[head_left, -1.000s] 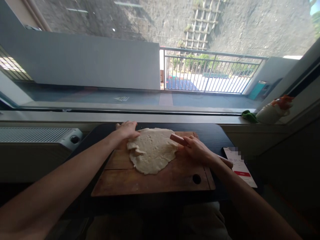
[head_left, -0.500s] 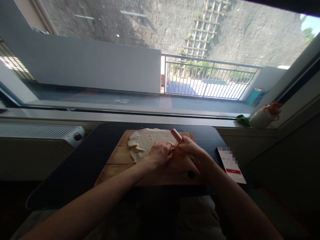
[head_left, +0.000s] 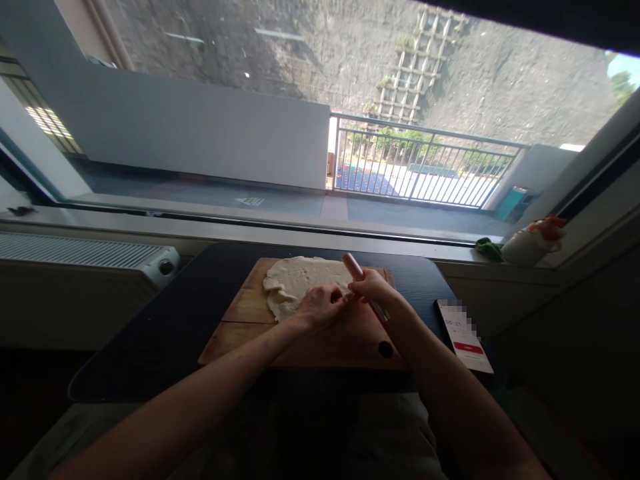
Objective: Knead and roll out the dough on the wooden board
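Observation:
A flattened sheet of pale dough (head_left: 305, 275) lies on a wooden cutting board (head_left: 240, 333), its left edge uneven and folded over. My left hand (head_left: 323, 303) rests at the dough's lower right edge, its fingers curled and closed on that edge; the fingertips are partly hidden. Close beside it, my right hand (head_left: 373, 287) is closed around a tool with a smooth pinkish handle (head_left: 353, 267). The handle's rounded end points up and away from me. A shiny part shows below the right hand, but the tool's kind cannot be made out.
The board lies on a dark table (head_left: 165, 320). A phone (head_left: 465, 337) with a timer lies at the table's right. Beyond stands a window sill with a green cloth-like thing (head_left: 489, 249) and a white figurine (head_left: 530, 243). A radiator (head_left: 100, 257) is at left.
The view has shifted slightly, moving the scene a little to the right. My left fingers have curled in more, and my right wrist has turned slightly, baring the tool's shiny lower part.

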A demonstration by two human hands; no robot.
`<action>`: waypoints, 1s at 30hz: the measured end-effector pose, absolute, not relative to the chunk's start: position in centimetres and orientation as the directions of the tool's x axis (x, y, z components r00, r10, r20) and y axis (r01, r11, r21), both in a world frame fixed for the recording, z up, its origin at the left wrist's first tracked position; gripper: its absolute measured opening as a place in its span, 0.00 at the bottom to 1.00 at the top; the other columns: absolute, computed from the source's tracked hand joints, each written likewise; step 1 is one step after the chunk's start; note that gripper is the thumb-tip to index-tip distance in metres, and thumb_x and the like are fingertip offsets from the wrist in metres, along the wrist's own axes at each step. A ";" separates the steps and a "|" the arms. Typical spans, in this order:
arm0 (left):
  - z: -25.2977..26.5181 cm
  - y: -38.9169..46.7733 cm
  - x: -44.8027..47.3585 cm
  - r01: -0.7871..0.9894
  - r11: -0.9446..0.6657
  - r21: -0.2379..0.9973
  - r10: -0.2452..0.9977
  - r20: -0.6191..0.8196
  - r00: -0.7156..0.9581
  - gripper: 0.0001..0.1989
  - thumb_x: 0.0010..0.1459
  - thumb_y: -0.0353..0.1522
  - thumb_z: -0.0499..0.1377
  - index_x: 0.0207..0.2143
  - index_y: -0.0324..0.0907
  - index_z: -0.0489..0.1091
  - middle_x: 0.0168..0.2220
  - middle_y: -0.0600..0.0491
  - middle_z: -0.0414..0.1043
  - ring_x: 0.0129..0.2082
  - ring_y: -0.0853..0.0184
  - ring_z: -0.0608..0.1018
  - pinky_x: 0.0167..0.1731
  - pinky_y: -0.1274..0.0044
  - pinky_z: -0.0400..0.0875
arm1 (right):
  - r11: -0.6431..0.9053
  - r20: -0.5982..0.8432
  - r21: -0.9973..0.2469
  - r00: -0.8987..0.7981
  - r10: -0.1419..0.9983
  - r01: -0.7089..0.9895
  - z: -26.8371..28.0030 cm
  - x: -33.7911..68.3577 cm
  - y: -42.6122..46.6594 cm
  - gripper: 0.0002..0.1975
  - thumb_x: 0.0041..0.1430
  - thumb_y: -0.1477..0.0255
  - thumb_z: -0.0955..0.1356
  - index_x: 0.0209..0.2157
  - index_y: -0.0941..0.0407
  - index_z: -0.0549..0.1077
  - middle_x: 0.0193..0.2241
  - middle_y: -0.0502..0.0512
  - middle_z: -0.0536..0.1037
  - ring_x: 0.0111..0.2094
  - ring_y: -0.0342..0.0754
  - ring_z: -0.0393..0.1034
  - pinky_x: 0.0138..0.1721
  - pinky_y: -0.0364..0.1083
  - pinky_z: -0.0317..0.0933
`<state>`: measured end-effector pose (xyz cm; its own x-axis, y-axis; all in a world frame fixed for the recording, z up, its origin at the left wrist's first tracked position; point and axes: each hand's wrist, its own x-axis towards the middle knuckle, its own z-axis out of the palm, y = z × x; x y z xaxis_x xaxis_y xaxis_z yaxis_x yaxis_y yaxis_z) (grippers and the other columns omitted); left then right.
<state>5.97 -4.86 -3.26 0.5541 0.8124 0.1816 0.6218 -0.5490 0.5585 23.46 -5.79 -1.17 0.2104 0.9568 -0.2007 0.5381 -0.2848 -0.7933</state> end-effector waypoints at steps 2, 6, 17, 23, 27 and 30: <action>-3.4 -4.8 6.0 0.624 -0.542 0.563 0.815 0.172 0.553 0.13 0.58 0.41 0.52 0.29 0.42 0.70 0.28 0.54 0.72 0.28 0.67 0.73 0.30 0.77 0.64 | -0.272 -0.196 -0.786 0.193 0.961 0.555 -1.1 23.1 -5.6 0.14 0.47 0.75 0.70 0.38 0.60 0.71 0.25 0.52 0.75 0.24 0.43 0.69 0.23 0.40 0.61; -3.1 -5.2 5.8 0.602 -0.644 0.472 0.748 0.222 0.625 0.12 0.60 0.38 0.50 0.31 0.43 0.71 0.32 0.52 0.73 0.33 0.66 0.74 0.36 0.74 0.65 | -0.253 -0.191 -0.747 0.166 0.967 0.614 -1.4 23.0 -5.6 0.16 0.45 0.77 0.70 0.40 0.61 0.71 0.28 0.55 0.77 0.24 0.44 0.70 0.24 0.41 0.62; -1.8 -6.8 6.1 0.535 -0.842 0.064 0.538 0.174 0.825 0.16 0.61 0.37 0.48 0.46 0.45 0.70 0.43 0.47 0.71 0.42 0.59 0.72 0.45 0.66 0.62 | -0.109 0.012 -0.429 0.126 0.992 0.897 -0.9 25.6 -8.1 0.26 0.64 0.53 0.54 0.45 0.56 0.72 0.41 0.58 0.76 0.44 0.51 0.69 0.42 0.45 0.58; 0.7 1.0 3.4 0.842 -0.486 0.235 0.874 0.101 0.476 0.18 0.61 0.37 0.45 0.40 0.43 0.73 0.43 0.50 0.75 0.41 0.65 0.75 0.39 0.77 0.66 | -0.021 0.122 -0.273 0.057 0.991 0.962 -2.2 22.1 -10.7 0.23 0.67 0.58 0.52 0.49 0.52 0.70 0.46 0.58 0.73 0.51 0.52 0.62 0.50 0.50 0.54; 0.9 6.8 2.7 0.885 -0.410 0.221 0.911 0.056 0.408 0.20 0.59 0.40 0.48 0.47 0.43 0.71 0.48 0.47 0.73 0.47 0.59 0.74 0.44 0.73 0.65 | 0.075 0.235 -0.193 -0.028 0.972 0.978 -3.4 20.4 -11.2 0.28 0.64 0.57 0.57 0.61 0.54 0.56 0.57 0.60 0.64 0.61 0.55 0.48 0.59 0.56 0.42; 0.4 9.3 4.2 0.862 -0.455 0.226 0.887 0.032 0.460 0.24 0.59 0.43 0.48 0.52 0.40 0.67 0.53 0.44 0.69 0.52 0.58 0.70 0.50 0.72 0.62 | -0.064 0.174 -0.198 0.099 0.980 0.978 -2.7 21.9 -9.2 0.28 0.65 0.55 0.54 0.59 0.56 0.59 0.59 0.62 0.61 0.63 0.57 0.43 0.60 0.59 0.39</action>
<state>4.20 9.34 0.36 0.4598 0.8874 0.0322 0.8616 -0.4546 0.2257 21.92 -9.22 -2.73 0.0992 0.9797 0.1742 0.9781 -0.0638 -0.1981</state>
